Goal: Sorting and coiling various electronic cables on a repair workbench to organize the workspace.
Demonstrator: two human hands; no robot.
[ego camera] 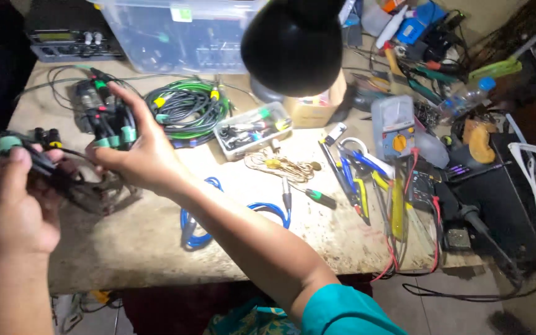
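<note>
Left hand (pixel 10 198) at left edge of frame, closed on a black cable with green-capped connector (pixel 7 144). Right hand (pixel 141 155) reaching across to upper left, fingers wrapped on a bundle of black plugs with green bands (pixel 110 127). Wooden surface (pixel 342 242) cluttered. Green cable coil (pixel 187 108) just right of the bundle. Blue cable (pixel 262 211) at centre, partly under the right forearm. Black lamp head (pixel 293 43) at top centre. Grey multimeter (pixel 393 127) and pliers (pixel 355 180) at right.
</note>
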